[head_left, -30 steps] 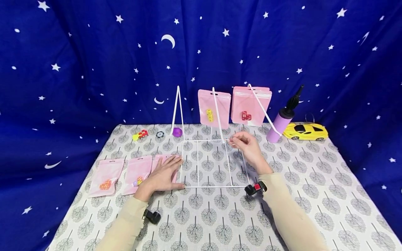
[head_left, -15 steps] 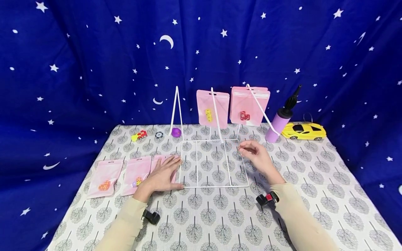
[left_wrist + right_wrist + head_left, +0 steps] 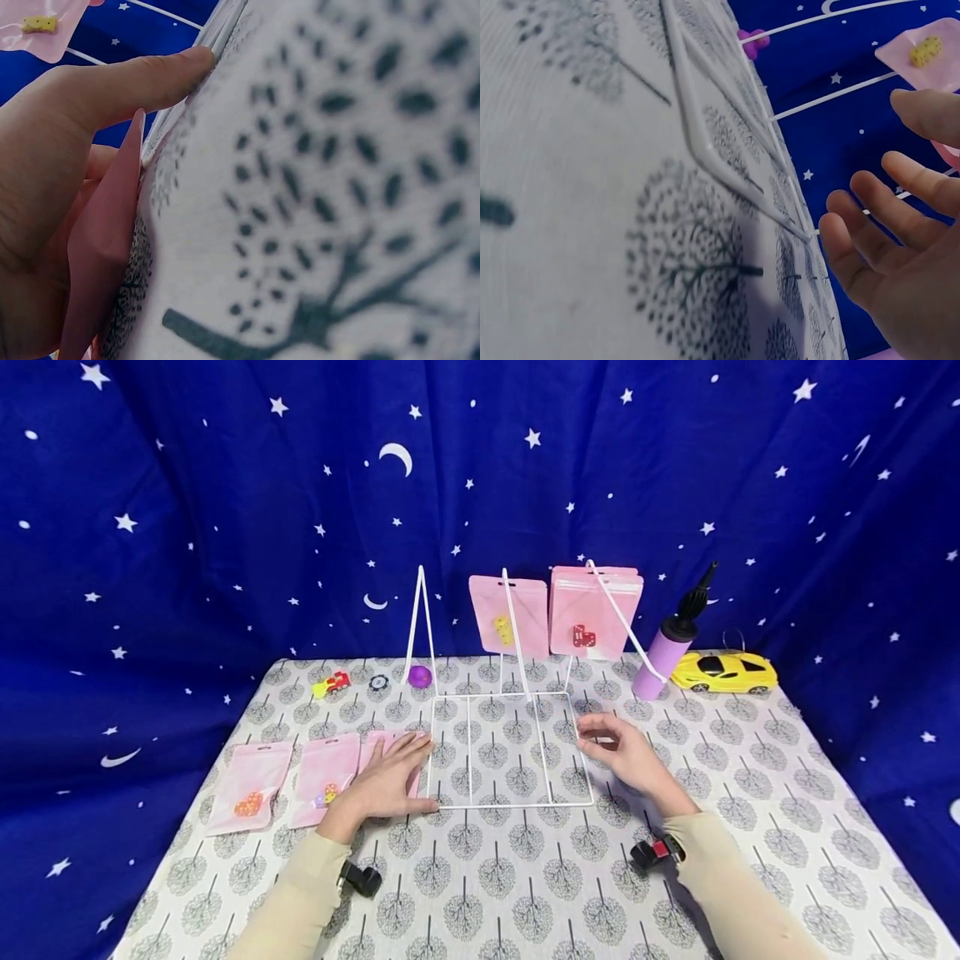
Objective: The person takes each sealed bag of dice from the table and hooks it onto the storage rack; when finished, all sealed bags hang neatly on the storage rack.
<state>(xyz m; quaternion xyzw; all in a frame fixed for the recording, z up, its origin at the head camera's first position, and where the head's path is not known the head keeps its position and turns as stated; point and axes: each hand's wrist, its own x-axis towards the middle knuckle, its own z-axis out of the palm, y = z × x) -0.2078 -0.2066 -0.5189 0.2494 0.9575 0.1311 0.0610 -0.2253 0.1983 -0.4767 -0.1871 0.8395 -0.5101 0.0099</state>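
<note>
White wire display rack (image 3: 510, 752): flat base frame lies on tree-print worktop (image 3: 750, 793), centre. Left hand (image 3: 390, 777) flat, fingers straight, presses pink plastic pouch (image 3: 375, 747) beside frame's left edge. Right hand (image 3: 626, 752) hovers near frame's right edge, fingers relaxed and spread, holding nothing.

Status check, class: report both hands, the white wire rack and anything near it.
Left hand flat on pink pouch beside white wire rack. Right hand open, just off the rack's right edge, holding nothing. Two pouches hang at the rack's back.
</note>
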